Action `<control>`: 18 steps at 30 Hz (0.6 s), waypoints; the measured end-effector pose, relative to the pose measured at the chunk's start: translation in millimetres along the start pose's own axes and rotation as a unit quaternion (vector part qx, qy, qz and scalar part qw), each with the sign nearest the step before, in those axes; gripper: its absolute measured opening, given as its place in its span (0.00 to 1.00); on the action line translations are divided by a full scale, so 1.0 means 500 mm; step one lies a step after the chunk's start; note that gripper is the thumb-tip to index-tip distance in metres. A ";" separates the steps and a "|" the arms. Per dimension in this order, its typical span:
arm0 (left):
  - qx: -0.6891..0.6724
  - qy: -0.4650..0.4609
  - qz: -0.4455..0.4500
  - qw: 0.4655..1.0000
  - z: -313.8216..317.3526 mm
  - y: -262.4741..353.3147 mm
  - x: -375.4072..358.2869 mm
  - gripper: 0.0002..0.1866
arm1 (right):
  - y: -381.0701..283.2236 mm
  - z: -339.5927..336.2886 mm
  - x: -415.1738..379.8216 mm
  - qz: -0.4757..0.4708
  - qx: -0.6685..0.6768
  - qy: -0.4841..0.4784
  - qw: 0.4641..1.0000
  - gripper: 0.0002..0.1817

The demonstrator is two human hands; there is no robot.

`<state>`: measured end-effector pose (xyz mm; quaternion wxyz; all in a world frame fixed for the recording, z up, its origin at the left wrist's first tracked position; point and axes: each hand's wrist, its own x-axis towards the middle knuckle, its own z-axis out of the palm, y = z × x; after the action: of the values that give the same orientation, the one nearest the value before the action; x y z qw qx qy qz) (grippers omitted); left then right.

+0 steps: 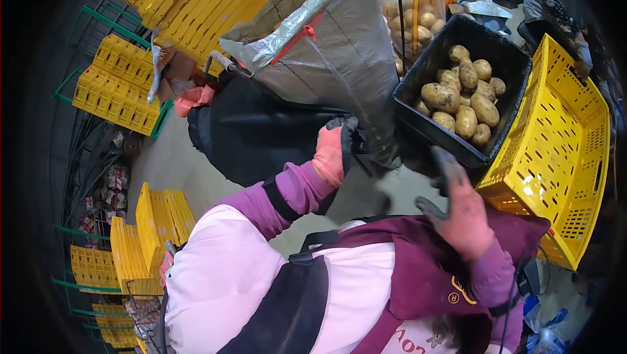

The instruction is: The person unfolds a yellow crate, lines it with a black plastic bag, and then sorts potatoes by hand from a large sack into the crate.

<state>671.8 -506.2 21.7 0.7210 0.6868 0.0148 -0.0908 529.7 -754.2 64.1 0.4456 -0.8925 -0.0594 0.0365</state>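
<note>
The left hand [334, 150], in a pink glove, is clenched on the bottom edge of the big grey sack [330, 47], which leans up and away. The right hand [457, 207] is loose and holds nothing. It hangs just below the black crate [418, 115] of potatoes [464, 96], nearer to it.

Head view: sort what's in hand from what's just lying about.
In hand:
- left hand gripping the grey sack
- right hand open by the black crate of potatoes

Lying about:
- yellow crate
- folded yellow crates
- black bag
</note>
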 end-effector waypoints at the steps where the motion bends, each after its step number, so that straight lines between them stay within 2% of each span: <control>1: -0.030 -0.022 -0.012 0.999 -0.008 0.015 0.003 0.12 | -0.012 0.031 0.030 -0.002 -0.019 -0.021 1.000 0.51; 2: -0.030 -0.022 -0.010 0.999 -0.017 0.028 -0.003 0.12 | -0.021 0.065 0.058 -0.004 -0.038 -0.044 0.998 0.53; 4: 0.050 -0.065 -0.016 0.997 -0.028 0.049 -0.011 0.11 | -0.017 0.155 0.124 -0.119 0.022 0.063 0.991 0.56; 5: -0.058 -0.067 -0.066 0.994 -0.034 0.036 -0.012 0.10 | -0.019 0.186 0.160 -0.120 0.021 0.062 0.991 0.56; 6: -0.059 -0.064 -0.063 0.994 -0.039 0.029 -0.019 0.10 | -0.024 0.213 0.199 -0.096 0.135 0.049 0.985 0.50; 7: 0.103 -0.044 0.040 0.993 -0.042 0.021 -0.029 0.09 | -0.025 0.230 0.229 -0.071 0.246 0.033 0.966 0.45; 8: 0.263 -0.019 0.138 0.955 -0.053 0.008 -0.046 0.08 | -0.015 0.239 0.244 -0.076 0.246 0.027 0.966 0.45; 9: 0.314 0.074 0.128 0.938 -0.112 -0.072 -0.052 0.12 | 0.005 0.242 0.256 -0.016 0.282 -0.022 0.959 0.36; 10: 0.516 0.126 0.265 0.805 -0.184 -0.133 -0.141 0.18 | 0.015 0.248 0.268 0.049 0.315 -0.072 0.945 0.28; 11: 0.430 0.117 0.027 0.895 -0.261 -0.171 -0.150 0.20 | 0.013 0.251 0.266 0.050 0.316 -0.073 0.945 0.28; 12: 0.411 0.263 -0.115 0.865 -0.405 -0.298 -0.154 0.23 | 0.010 0.254 0.259 0.036 0.250 -0.022 0.967 0.21; 13: 0.430 0.315 -0.276 0.799 -0.452 -0.256 -0.161 0.31 | 0.009 0.258 0.257 0.022 0.183 0.026 0.983 0.14; 14: 0.445 0.376 -0.359 0.729 -0.537 -0.260 -0.160 0.36 | 0.016 0.267 0.258 0.024 0.184 0.021 0.982 0.14; 15: 0.261 0.487 -0.371 0.746 -0.687 -0.329 -0.145 0.38 | 0.029 0.274 0.262 0.021 0.172 0.035 0.984 0.14; 16: 0.081 0.573 -0.317 0.752 -0.690 -0.275 -0.116 0.37 | 0.043 0.277 0.266 0.021 0.159 0.053 0.986 0.13; 17: -0.012 0.581 -0.281 0.764 -0.717 -0.256 -0.067 0.37 | 0.054 0.274 0.270 0.028 0.155 0.058 0.986 0.13; 18: -0.047 0.562 -0.265 0.782 -0.736 -0.249 -0.023 0.36 | 0.065 0.271 0.270 0.056 0.250 0.046 0.966 0.13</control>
<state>679.7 -144.5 -120.2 0.5643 0.5504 0.6027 0.1246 649.9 -647.8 -44.6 0.6541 -0.7553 0.0224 0.0339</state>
